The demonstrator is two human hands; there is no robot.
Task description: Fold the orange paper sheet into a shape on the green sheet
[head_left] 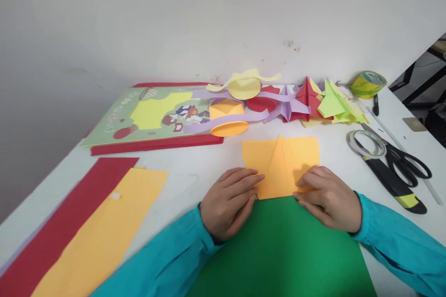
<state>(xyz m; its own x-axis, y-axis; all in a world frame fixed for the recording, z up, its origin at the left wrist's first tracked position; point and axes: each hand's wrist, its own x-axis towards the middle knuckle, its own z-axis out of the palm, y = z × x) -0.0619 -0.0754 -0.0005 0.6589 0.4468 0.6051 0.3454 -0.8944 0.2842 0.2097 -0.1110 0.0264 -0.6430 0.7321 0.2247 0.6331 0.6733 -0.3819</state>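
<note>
A folded orange sheet of paper (278,171) with a raised triangular peak in its middle lies at the far edge of a green sheet (285,250). My left hand (232,202) grips its lower left corner, fingers laid over the paper and thumb near the edge. On the opposite side, my right hand (329,199) pinches the lower right edge with curled fingers. The undersides of both grips are hidden. Behind the paper stands an orange paper loop (229,127) with a lilac strip.
Pale yellow (244,86) and red loops (261,103) stand beside folded paper planes (336,102). Rightward lie scissors (406,162), a tape roll (367,144), a black-and-yellow cutter (397,185) and a green-yellow tape roll (368,84). Leftward are red (73,216) and orange sheets (108,222), and a printed pad (121,118).
</note>
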